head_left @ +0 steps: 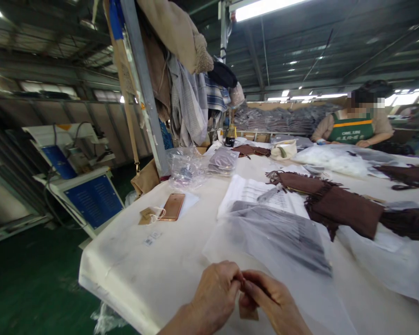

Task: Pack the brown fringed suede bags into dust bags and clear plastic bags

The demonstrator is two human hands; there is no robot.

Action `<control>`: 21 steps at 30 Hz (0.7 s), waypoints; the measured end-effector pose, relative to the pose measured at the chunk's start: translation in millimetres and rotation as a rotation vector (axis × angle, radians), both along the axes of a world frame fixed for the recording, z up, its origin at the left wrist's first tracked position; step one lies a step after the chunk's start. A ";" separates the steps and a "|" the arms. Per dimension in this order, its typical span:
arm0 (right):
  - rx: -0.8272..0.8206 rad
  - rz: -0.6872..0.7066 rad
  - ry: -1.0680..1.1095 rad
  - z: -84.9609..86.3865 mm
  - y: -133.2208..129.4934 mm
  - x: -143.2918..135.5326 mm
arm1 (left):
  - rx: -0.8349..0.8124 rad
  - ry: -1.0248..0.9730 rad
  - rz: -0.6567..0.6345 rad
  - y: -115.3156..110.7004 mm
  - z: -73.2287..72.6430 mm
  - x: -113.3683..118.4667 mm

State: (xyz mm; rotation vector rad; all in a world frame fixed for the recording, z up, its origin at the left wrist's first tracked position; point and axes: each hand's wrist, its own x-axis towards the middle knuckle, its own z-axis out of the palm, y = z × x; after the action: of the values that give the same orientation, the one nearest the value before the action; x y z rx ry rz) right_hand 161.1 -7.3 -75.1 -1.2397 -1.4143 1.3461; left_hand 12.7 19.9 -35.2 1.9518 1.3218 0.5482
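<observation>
Tag | brown, square-cornered, partly hidden | left fingers, right fingers: pinched closed, hold unclear

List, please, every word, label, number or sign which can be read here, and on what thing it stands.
Green apron: apparently "OMLUN", letters uncertain; the characters beneath are too blurred.
Blue machine panel: rows of pale text, too blurred.
Small stickers on the table: barcode-like marks, too small.
Black container: pale marking, too small.
Brown tag by the fingers: nothing readable.
Other tag, beside the phone: nothing readable.
</observation>
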 end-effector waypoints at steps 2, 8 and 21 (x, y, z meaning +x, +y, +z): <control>0.020 0.006 -0.100 0.2 5.7 1.2 | 0.004 0.066 -0.001 7.3 -2.8 -0.8; -0.011 -0.084 -0.358 18.8 24.4 7.5 | 0.033 0.254 -0.060 37.4 0.7 8.8; 0.050 -0.247 -0.439 14.8 103.3 -2.5 | 0.104 0.311 -0.156 110.0 16.3 1.7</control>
State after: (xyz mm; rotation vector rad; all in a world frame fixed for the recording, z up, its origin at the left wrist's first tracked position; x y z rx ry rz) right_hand 158.6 96.0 -60.3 -1.6847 -1.5123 0.8984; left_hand 14.4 129.9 -19.0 2.2728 1.3304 0.2476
